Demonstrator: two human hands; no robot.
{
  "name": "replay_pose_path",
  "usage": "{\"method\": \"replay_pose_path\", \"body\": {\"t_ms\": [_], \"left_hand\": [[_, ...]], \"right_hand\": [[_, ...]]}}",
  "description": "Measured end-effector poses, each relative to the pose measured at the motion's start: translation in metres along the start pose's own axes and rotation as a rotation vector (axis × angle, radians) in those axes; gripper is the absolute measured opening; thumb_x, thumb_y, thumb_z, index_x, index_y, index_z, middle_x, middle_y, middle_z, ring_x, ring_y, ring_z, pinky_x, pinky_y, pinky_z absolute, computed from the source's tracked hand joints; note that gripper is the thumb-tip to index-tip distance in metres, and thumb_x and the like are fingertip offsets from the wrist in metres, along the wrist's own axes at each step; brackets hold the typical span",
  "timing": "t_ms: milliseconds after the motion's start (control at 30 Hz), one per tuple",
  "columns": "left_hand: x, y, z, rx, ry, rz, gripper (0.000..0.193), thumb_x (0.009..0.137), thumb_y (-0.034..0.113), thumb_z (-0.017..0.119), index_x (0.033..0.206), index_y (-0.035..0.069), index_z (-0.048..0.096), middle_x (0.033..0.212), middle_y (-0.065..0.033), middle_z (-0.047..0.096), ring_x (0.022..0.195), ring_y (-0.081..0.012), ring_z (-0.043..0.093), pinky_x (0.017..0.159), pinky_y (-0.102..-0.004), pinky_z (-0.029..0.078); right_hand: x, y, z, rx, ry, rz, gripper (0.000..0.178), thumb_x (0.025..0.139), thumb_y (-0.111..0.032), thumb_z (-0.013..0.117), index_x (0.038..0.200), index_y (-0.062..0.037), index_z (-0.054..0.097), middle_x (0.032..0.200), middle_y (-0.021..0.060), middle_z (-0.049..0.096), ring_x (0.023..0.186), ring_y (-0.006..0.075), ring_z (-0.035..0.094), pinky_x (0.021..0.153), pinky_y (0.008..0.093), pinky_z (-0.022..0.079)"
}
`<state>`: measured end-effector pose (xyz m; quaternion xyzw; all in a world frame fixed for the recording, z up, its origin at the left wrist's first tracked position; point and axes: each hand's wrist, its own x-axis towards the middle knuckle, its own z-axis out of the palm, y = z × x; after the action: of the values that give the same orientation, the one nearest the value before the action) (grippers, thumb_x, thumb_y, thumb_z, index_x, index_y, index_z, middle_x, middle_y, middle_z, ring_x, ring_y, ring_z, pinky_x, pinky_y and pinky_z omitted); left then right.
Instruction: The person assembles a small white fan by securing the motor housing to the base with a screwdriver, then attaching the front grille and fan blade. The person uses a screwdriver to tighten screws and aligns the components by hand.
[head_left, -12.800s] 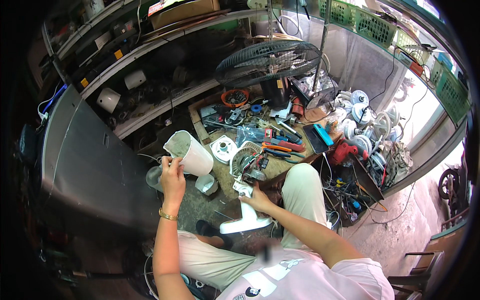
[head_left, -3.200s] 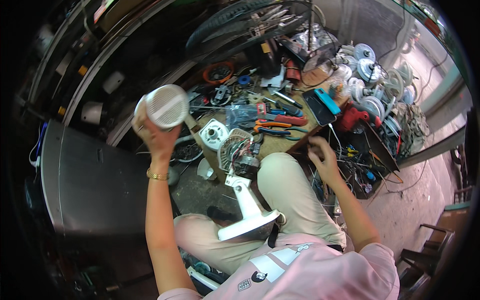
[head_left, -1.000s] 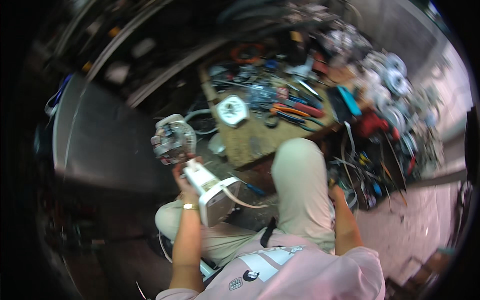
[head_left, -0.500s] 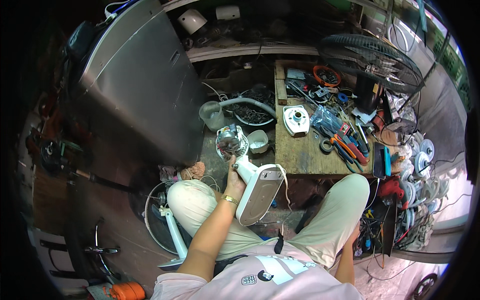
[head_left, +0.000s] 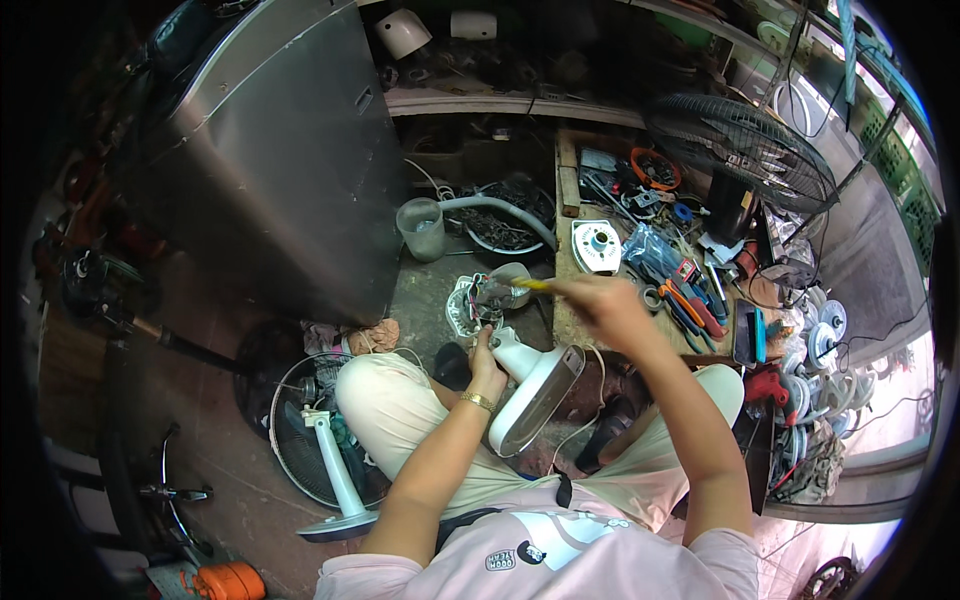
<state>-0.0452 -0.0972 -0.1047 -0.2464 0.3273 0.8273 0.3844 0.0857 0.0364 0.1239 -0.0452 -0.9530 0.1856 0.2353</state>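
Note:
My left hand (head_left: pixel 486 368) is closed round the neck of a white table fan body (head_left: pixel 525 385), whose flat base tilts toward my lap with its underside showing. At the far end sits the exposed fan motor (head_left: pixel 468 306), with loose coloured wires. My right hand (head_left: pixel 603 303) is closed on a slim yellow-handled tool (head_left: pixel 530 284), which points left over the motor. Blur hides the tool's tip, so its exact kind cannot be made out. A white motor cover (head_left: pixel 597 246) lies on the wooden bench beyond my right hand.
Pliers (head_left: pixel 688 310), tape and small parts cover the wooden bench (head_left: pixel 575 320). A cloudy plastic container (head_left: pixel 421 230) and a basin of dark parts (head_left: pixel 510 225) stand beyond the motor. Another fan (head_left: pixel 340 450) leans by my left knee; a steel cabinet (head_left: pixel 290 160) stands left.
My right hand has come up from beside my right thigh to the motor, now with the yellow-handled tool. The fan body has shifted slightly right and lower in view.

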Motion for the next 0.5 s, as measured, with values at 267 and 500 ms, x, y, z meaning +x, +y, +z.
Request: {"method": "replay_pose_path", "body": {"t_ms": [267,500], "left_hand": [[0.008,0.013,-0.017,0.002,0.097,0.061,0.034,0.076,0.012,0.071,0.105,0.009,0.053,0.096,-0.0079,0.061,0.08,-0.0241,0.063,0.069,-0.0421,0.055],[-0.002,0.012,-0.012,0.17,0.015,0.197,0.035,0.077,0.015,0.071,0.107,0.008,0.055,0.093,-0.0068,0.06,0.08,-0.0206,0.062,0.069,-0.0359,0.053]], "right_hand": [[0.042,0.001,0.048,-0.331,-0.296,-0.001,0.028,0.074,-0.007,0.065,0.101,-0.0127,0.069,0.074,0.0112,0.065,0.069,0.0319,0.065,0.061,0.0401,0.051],[0.08,-0.009,0.027,-0.019,-0.275,-0.145,0.024,0.07,-0.005,0.067,0.092,-0.0139,0.072,0.079,0.0112,0.066,0.078,0.0315,0.065,0.067,0.0413,0.052]]}}
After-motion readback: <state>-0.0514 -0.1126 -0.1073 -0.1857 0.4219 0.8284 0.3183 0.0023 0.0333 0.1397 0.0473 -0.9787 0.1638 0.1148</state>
